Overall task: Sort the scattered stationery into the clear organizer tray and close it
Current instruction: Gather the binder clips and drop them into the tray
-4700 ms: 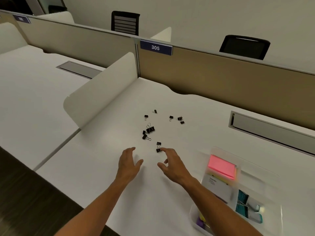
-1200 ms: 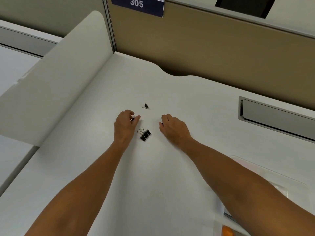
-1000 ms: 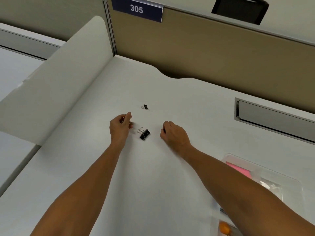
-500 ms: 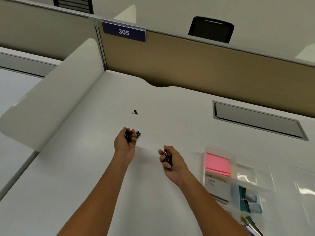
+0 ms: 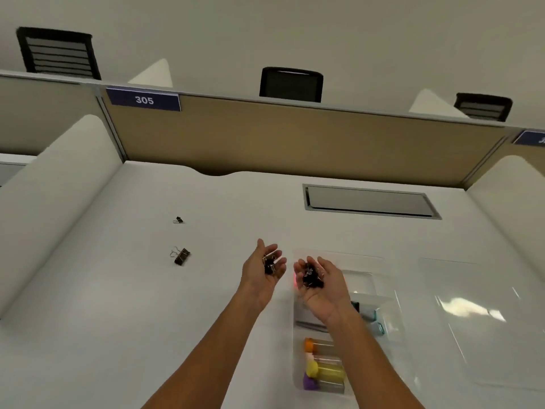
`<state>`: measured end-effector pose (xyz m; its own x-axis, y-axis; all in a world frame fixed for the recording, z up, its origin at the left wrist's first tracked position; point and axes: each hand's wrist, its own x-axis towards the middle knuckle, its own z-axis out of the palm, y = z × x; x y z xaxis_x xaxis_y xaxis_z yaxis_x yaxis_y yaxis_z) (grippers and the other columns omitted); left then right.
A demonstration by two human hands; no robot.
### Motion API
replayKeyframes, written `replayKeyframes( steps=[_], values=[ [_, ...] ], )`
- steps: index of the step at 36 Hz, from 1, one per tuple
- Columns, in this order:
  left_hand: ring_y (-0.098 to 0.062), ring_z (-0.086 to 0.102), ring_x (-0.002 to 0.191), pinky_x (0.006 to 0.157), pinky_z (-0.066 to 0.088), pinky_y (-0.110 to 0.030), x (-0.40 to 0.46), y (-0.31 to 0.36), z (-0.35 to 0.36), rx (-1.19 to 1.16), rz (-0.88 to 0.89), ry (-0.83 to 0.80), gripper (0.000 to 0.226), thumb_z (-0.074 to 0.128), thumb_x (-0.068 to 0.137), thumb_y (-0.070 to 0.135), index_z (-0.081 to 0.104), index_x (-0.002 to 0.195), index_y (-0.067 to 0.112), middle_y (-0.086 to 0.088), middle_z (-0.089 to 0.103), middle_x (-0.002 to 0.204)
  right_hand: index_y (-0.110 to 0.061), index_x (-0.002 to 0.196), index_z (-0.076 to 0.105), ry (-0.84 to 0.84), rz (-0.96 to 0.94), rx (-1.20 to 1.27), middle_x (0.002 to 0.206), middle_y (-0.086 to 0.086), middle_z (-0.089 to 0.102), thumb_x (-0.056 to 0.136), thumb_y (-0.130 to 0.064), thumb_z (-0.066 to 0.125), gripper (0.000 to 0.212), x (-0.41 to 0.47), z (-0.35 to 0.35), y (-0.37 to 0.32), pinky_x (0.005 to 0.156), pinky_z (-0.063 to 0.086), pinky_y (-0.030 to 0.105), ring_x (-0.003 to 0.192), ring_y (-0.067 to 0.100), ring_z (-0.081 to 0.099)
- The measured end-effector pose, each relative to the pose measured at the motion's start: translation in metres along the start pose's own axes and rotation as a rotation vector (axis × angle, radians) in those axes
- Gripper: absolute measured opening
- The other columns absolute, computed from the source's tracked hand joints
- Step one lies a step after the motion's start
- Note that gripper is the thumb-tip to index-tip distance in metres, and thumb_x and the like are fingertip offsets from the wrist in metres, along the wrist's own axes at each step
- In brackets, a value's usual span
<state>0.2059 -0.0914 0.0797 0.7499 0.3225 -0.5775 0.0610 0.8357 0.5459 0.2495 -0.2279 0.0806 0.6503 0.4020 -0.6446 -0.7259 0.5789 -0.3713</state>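
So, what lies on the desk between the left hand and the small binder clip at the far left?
In the head view, only the larger binder clip; otherwise bare desk.

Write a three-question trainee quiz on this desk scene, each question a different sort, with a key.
1. True or false: both palms face up, carrying binder clips.
2. How many binder clips lie loose on the desk?
3. The right hand hovers over: A) the cable hatch B) the clear organizer tray C) the divider.

Key:
1. True: left hand, right hand.
2. Two: small clip, larger clip.
3. B: organizer tray.
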Motion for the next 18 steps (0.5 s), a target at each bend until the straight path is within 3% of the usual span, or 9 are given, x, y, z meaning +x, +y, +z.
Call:
replayKeyframes(
  steps=[6, 12, 15, 18],
  values=[
    [-0.026, 0.058, 0.081, 0.074, 0.053, -0.034, 0.011, -0.036, 0.056, 0.079, -0.109, -0.056, 0.042, 0.054, 0.096, 0.041, 0.062, 0.107, 0.002, -0.014, 0.061, 0.095, -0.001, 0.100, 0.059, 0.056, -0.099, 0.066, 0.093, 0.018, 0.061, 0.097, -0.020, 0.051, 0.021, -0.007, -0.020, -0.048, 0.083, 0.052, 0.034, 0.090, 0.033, 0.060],
    [-0.025, 0.055, 0.076, 0.071, 0.051, -0.034, 0.017, -0.068, 0.098, 0.157, -0.140, -0.067, 0.037, 0.054, 0.097, 0.038, 0.059, 0.100, 0.002, -0.015, 0.058, 0.093, -0.002, 0.093, 0.056, 0.161, -0.169, 0.094, 0.087, 0.015, 0.054, 0.098, -0.019, 0.050, 0.019, -0.009, -0.035, -0.084, 0.078, 0.049, 0.032, 0.075, 0.026, 0.054],
    [-0.024, 0.053, 0.077, 0.068, 0.048, -0.034, 0.020, -0.082, 0.110, 0.233, -0.149, -0.057, 0.037, 0.052, 0.097, 0.041, 0.060, 0.101, 0.005, -0.013, 0.057, 0.096, -0.002, 0.094, 0.055, 0.204, -0.185, 0.104, 0.084, 0.013, 0.052, 0.097, -0.018, 0.051, 0.017, -0.009, -0.041, -0.096, 0.083, 0.048, 0.034, 0.073, 0.024, 0.051],
    [-0.025, 0.052, 0.087, 0.076, 0.046, -0.036, 0.024, -0.094, 0.118, 0.316, -0.160, -0.047, 0.039, 0.050, 0.097, 0.046, 0.062, 0.104, 0.009, -0.011, 0.058, 0.105, -0.003, 0.098, 0.055, 0.234, -0.191, 0.108, 0.086, 0.013, 0.052, 0.097, -0.018, 0.054, 0.015, -0.007, -0.046, -0.105, 0.088, 0.048, 0.036, 0.079, 0.023, 0.051]
  ],
)
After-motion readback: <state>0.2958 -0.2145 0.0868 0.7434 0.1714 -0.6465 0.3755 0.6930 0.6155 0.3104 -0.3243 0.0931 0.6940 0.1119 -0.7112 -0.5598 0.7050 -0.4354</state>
